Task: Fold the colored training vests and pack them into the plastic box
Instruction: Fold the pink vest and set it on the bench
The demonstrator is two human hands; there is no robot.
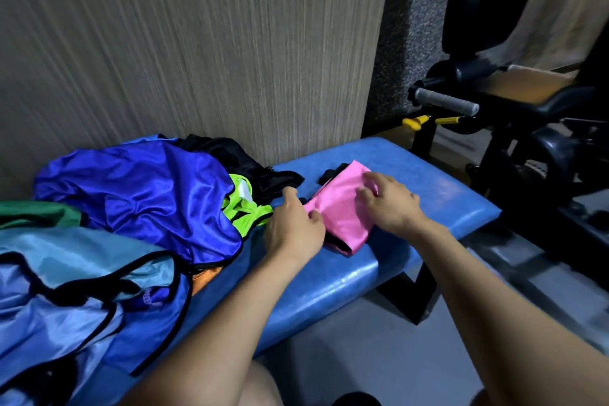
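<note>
Folding the pink vest (342, 208) on the blue counter (412, 171).
Our left hand (293, 227) pinches its edge, our right hand (390, 204) presses it, fingers loose; the light-blue vest's (82, 273) print is unreadable.

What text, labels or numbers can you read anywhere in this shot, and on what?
Nothing is readable.
Light blue vest: small dark print near its black-trimmed edge, too blurred and skewed to read.
Neon green vest: white tag inside the neck, no legible text.
Pink vest, blue bench: no markings visible.

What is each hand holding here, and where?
Left hand pinches the folded pink satin vest at its left edge; right hand presses on top.
</note>
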